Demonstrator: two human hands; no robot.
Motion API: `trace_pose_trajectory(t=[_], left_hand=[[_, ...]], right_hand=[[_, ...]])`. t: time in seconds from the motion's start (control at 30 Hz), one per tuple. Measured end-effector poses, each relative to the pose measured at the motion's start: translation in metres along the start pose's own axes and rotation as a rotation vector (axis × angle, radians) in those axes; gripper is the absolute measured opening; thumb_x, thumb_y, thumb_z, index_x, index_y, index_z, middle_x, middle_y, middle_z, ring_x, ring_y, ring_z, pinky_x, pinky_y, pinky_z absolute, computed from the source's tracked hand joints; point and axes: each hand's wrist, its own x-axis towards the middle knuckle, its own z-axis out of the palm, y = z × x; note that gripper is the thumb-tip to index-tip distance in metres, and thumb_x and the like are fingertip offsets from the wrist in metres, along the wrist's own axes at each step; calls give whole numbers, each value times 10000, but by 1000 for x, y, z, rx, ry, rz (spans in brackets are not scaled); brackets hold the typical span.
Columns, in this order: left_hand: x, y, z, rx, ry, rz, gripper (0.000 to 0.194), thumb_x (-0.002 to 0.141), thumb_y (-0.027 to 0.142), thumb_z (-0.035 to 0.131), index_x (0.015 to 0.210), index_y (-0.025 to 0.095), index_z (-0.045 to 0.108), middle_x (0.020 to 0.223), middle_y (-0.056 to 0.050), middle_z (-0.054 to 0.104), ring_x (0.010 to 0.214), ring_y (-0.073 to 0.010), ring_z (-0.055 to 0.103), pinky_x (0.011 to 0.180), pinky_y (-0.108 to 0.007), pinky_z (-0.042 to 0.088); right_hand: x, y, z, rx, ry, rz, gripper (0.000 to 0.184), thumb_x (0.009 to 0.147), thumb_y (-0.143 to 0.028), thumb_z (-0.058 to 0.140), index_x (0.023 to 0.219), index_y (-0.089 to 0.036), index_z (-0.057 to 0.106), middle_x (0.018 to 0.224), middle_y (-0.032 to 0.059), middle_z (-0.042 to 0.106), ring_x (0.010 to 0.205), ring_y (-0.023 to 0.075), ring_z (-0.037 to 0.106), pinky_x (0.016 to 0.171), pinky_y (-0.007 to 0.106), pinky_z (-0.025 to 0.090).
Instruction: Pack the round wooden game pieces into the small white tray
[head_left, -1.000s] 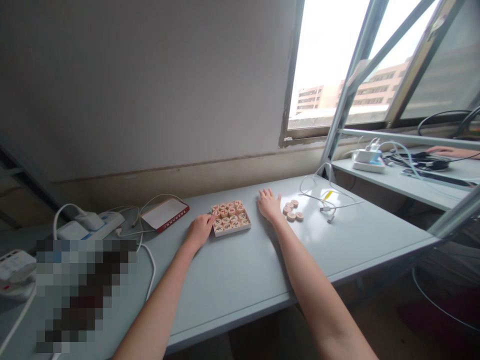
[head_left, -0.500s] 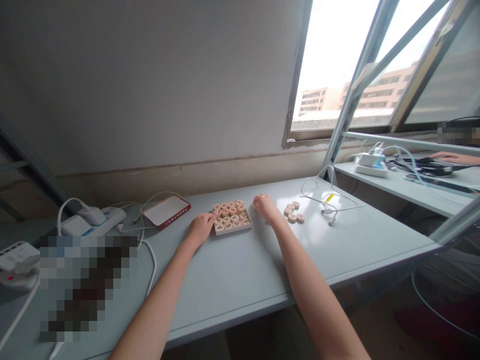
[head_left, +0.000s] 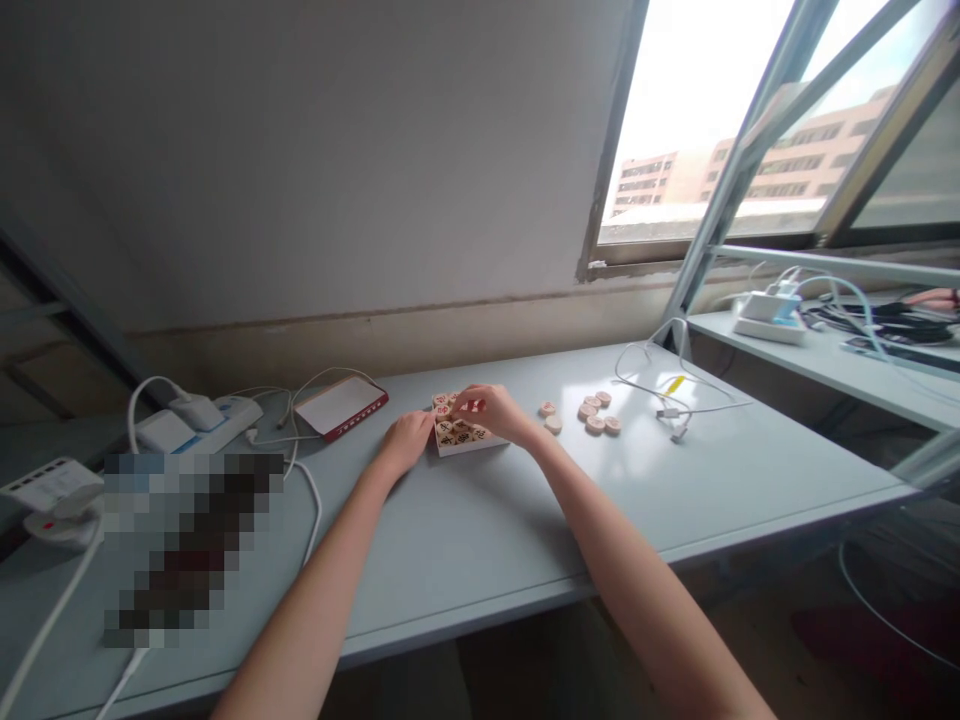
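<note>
A shallow white box (head_left: 474, 447) holds rows of round wooden xiangqi pieces (head_left: 445, 428) with red and black characters. My left hand (head_left: 409, 440) grips the left side of this box, fingers closed at its edge. Over the box is my right hand (head_left: 486, 405), its fingers pinched together on a xiangqi piece among the others; the hand hides part of the rows. To the right of the box, two loose pieces (head_left: 553, 424) lie on the table. Farther right, several more loose pieces (head_left: 595, 424) form a small group.
A red-edged box lid (head_left: 341, 408) lies upturned left of my hands. White cables (head_left: 675, 412) are spread at the table's right. Power strips (head_left: 202, 428) with plugs and cords take up the left side. A metal frame post (head_left: 701, 265) rises beside a second desk.
My right hand has moved left from the table beside the box to above its pieces. Two loose pieces formerly behind my right arm now show. My left hand stays at the box.
</note>
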Motion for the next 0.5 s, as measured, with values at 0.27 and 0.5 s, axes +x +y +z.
trace_pose_trajectory(t=[0.27, 0.5], left_hand=[[-2, 2, 0, -26, 28, -6, 423, 858, 343, 260, 743, 154, 621, 840, -104, 651, 753, -186, 558, 665, -248, 358], [-4, 4, 0, -16, 28, -10, 443, 861, 362, 258, 704, 155, 617, 806, -94, 648, 711, -172, 539, 645, -243, 337]], right_hand=[[-3, -3, -10, -232, -18, 57, 195, 742, -342, 596, 883, -210, 621, 816, 23, 566, 749, 125, 500, 609, 197, 342], [-7, 7, -21, -300, -171, 98, 167, 702, -286, 645, 865, -251, 650, 848, 23, 538, 833, 154, 494, 657, 209, 354]])
